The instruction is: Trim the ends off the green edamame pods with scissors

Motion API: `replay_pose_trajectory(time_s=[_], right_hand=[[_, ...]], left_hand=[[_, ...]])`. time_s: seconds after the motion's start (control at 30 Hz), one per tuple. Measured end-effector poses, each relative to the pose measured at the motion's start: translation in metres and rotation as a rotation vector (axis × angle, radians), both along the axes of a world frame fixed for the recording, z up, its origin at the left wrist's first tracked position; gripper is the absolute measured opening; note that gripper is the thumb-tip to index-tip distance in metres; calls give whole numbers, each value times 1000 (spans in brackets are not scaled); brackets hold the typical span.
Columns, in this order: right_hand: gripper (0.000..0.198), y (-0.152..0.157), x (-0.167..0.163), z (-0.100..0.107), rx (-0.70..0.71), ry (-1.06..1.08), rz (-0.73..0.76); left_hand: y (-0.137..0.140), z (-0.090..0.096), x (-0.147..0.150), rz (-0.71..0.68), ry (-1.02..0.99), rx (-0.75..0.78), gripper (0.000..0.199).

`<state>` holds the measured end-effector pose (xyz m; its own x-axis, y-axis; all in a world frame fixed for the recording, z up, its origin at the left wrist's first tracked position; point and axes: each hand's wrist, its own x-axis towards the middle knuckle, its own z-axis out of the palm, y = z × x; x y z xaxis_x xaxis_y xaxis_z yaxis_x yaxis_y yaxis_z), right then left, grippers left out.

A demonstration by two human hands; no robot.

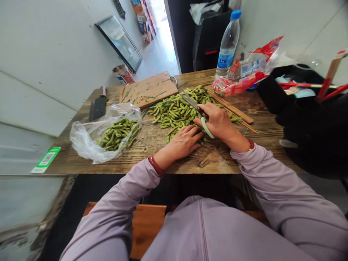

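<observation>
A loose pile of green soybean pods point(174, 110) lies on the wooden table. My right hand point(219, 121) is closed on a pair of scissors point(191, 102) with a pale green handle, whose blades point away to the upper left over the pile. My left hand point(186, 142) rests palm down at the pile's near edge, fingers slightly apart and bent over some pods. What lies beneath its fingertips is partly hidden. To the left, a clear plastic bag point(84, 139) lies spread with more pods point(116, 134) in it.
Behind the pile lies a wooden cutting board point(152, 88) with green scraps. A dark cleaver point(97, 108) rests at the left. Wooden sticks point(233, 108), a water bottle point(227, 47) and red plastic packaging point(241, 81) are at the right, near a black bag-like object point(315, 130).
</observation>
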<state>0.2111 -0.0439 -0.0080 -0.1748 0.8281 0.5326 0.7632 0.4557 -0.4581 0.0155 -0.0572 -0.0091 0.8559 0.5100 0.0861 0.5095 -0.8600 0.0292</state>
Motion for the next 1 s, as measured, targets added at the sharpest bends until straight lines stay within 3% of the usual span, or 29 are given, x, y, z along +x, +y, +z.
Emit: replay_pose_trajectory(time_s=[0.13, 0.2, 0.33, 0.43, 0.53, 0.6, 0.7, 0.87, 1.0], right_hand=[[38, 1, 1, -1, 0, 0, 8], [40, 1, 2, -1, -3, -1, 8], [41, 0, 2, 0, 0, 11, 17], [40, -1, 0, 0, 22, 30, 18], [41, -2, -1, -1, 61, 54, 46], [42, -2, -1, -2, 76, 53, 72], [42, -3, -1, -2, 78, 45, 85], [41, -2, -2, -6, 84, 29, 97], [42, -1, -1, -9, 74, 18, 113]], left_hand=[[33, -2, -4, 46, 6, 4, 32], [51, 1, -8, 95, -97, -67, 26], [74, 0, -16, 298, -576, -341, 20], [76, -3, -23, 482, -942, -607, 26], [72, -1, -30, 495, -1135, -884, 32], [69, 5, -33, 463, -1179, -965, 30], [65, 12, -36, 435, -1199, -976, 24], [62, 13, -36, 370, -1200, -822, 19], [59, 14, -34, 397, -1260, -770, 14]])
